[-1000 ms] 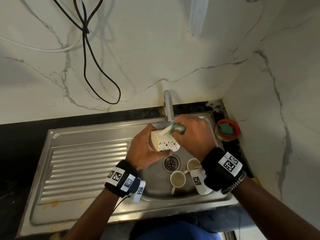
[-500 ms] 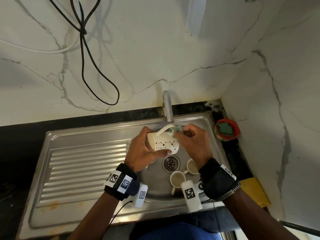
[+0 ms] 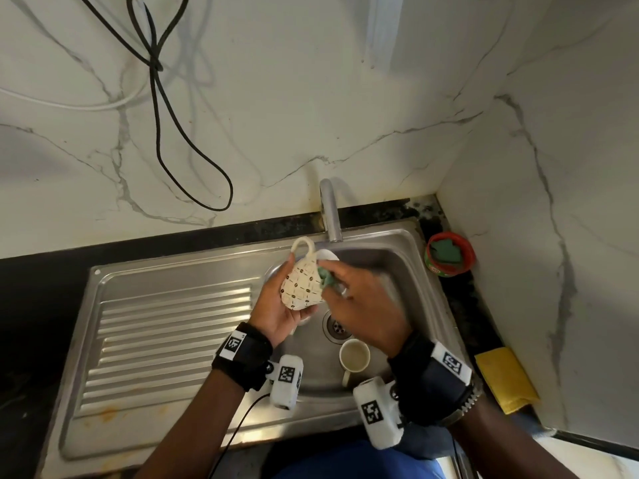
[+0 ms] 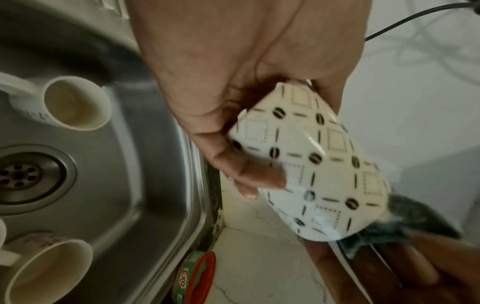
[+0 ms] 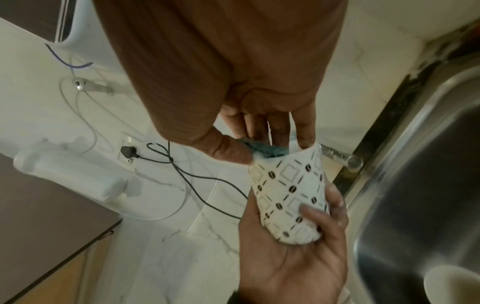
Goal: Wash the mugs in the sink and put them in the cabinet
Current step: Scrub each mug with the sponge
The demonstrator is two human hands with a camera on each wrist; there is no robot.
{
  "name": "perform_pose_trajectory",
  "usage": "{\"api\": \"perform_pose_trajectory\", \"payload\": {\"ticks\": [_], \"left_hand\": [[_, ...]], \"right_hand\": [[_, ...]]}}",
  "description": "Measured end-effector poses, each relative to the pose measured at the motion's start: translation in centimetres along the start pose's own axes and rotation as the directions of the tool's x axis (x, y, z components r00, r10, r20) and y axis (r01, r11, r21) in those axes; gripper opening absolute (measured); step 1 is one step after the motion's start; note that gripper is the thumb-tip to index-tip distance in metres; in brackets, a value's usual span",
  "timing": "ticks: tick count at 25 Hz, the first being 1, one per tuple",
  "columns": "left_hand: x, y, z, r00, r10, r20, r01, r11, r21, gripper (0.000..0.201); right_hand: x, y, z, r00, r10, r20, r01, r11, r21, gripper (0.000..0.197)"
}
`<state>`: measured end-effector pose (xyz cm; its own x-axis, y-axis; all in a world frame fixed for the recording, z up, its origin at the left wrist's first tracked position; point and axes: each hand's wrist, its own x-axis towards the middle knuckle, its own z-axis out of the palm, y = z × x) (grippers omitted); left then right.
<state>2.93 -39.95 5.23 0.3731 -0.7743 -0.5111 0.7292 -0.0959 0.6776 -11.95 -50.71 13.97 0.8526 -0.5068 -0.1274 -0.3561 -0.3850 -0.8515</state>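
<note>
My left hand (image 3: 276, 305) grips a cream patterned mug (image 3: 301, 286) by its base above the steel sink (image 3: 408, 271), handle turned toward the tap. The same mug (image 4: 311, 164) fills the left wrist view, and the mug (image 5: 288, 191) shows again in the right wrist view. My right hand (image 3: 359, 305) holds a green scrub sponge (image 3: 326, 276) pushed into the mug's mouth; the sponge (image 5: 262, 150) sits between thumb and fingers. A second mug (image 3: 354, 356) lies in the basin near the drain, and two mugs (image 4: 75, 102) lie there in the left wrist view.
The tap (image 3: 330, 216) rises behind the basin. A red tub with a green pad (image 3: 448, 254) stands in the right corner, a yellow cloth (image 3: 506, 382) lies on the right counter. The ribbed drainboard (image 3: 166, 340) spreads left. Black cables (image 3: 162, 115) hang on the marble wall.
The left hand turned the mug so its handle swung from the right up toward the tap. The right hand moved the sponge from the handle to the mug's mouth.
</note>
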Motion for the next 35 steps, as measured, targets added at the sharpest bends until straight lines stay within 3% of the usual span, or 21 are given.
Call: {"api": "perform_pose_trajectory", "payload": {"ticks": [3,5,7,8,10,12,14,16,17,18,21,22,24,25,28,31,33,35], "left_hand": [[0.8,0.5,0.4,0.997,-0.012,-0.071,0.004,0.995,-0.104,0.064],[0.7,1.2,0.3,0.998,-0.048,-0.027,0.045,0.993,-0.108,0.054],[0.6,1.6,0.5,0.996,-0.092,0.006,0.092,0.993,-0.068,0.052],[0.5,1.5,0.8,0.994,-0.105,-0.002,0.105,0.993,-0.059,0.051],[0.5,1.2,1.3,0.992,-0.121,-0.033,0.118,0.990,-0.072,0.049],[0.7,1.1,1.2,0.991,-0.127,-0.042,0.124,0.990,-0.065,0.048],[1.0,1.5,0.5,0.992,-0.126,-0.006,0.125,0.990,-0.061,0.049],[1.6,1.8,-0.4,0.986,-0.165,0.023,0.166,0.985,-0.039,0.049],[2.0,1.8,-0.6,0.983,-0.185,0.019,0.185,0.982,-0.028,0.050],[2.3,1.8,-0.6,0.981,-0.191,0.013,0.192,0.981,-0.032,0.051],[2.9,1.8,-0.3,0.981,-0.192,-0.009,0.192,0.981,-0.024,0.050],[2.8,2.0,-0.4,0.977,-0.212,0.013,0.212,0.977,-0.002,0.049],[2.3,2.2,-0.9,0.967,-0.246,0.069,0.245,0.969,0.016,0.051],[2.3,2.0,-1.2,0.967,-0.233,0.100,0.234,0.972,-0.003,0.055],[1.7,1.0,-0.7,0.989,-0.111,0.103,0.119,0.990,-0.075,0.061],[1.7,0.1,-1.2,0.988,-0.152,0.033,0.154,0.985,-0.083,0.066],[1.8,0.1,-2.1,0.970,-0.229,0.078,0.233,0.972,-0.038,0.070],[1.5,-0.2,-2.9,0.957,-0.282,0.072,0.283,0.959,0.003,0.070]], "right_hand": [[-1.1,-0.5,1.6,0.990,-0.136,0.033,0.138,0.986,-0.097,0.039],[-1.7,0.5,2.3,0.950,-0.292,0.110,0.310,0.846,-0.435,0.036],[-1.7,1.2,2.2,0.931,-0.327,0.163,0.354,0.702,-0.618,0.036],[-1.6,1.0,2.3,0.934,-0.302,0.190,0.355,0.734,-0.579,0.037],[-1.2,0.0,2.2,0.949,-0.206,0.238,0.274,0.912,-0.304,0.038],[-0.8,-0.3,2.2,0.923,-0.167,0.346,0.241,0.953,-0.183,0.041],[-0.7,0.7,2.0,0.907,-0.212,0.363,0.352,0.854,-0.382,0.040],[-0.6,2.3,1.9,0.887,-0.272,0.373,0.460,0.581,-0.672,0.049],[-0.3,2.5,1.9,0.887,-0.280,0.367,0.461,0.536,-0.707,0.051],[0.0,2.2,2.0,0.895,-0.272,0.353,0.446,0.571,-0.689,0.051],[0.3,1.2,2.4,0.915,-0.266,0.304,0.371,0.851,-0.371,0.038],[0.5,1.1,2.4,0.918,-0.269,0.292,0.358,0.878,-0.317,0.038],[0.4,1.7,2.2,0.942,-0.237,0.237,0.324,0.827,-0.460,0.042],[0.5,2.0,2.1,0.959,-0.219,0.180,0.283,0.793,-0.539,0.044],[1.1,1.3,2.6,0.979,-0.169,0.116,0.204,0.856,-0.475,0.037],[0.9,2.4,4.0,0.871,-0.393,0.295,0.489,0.633,-0.600,0.031],[0.7,3.6,3.8,0.852,-0.388,0.352,0.521,0.546,-0.656,0.032],[0.2,3.7,3.6,0.859,-0.376,0.346,0.506,0.528,-0.682,0.025]]}}
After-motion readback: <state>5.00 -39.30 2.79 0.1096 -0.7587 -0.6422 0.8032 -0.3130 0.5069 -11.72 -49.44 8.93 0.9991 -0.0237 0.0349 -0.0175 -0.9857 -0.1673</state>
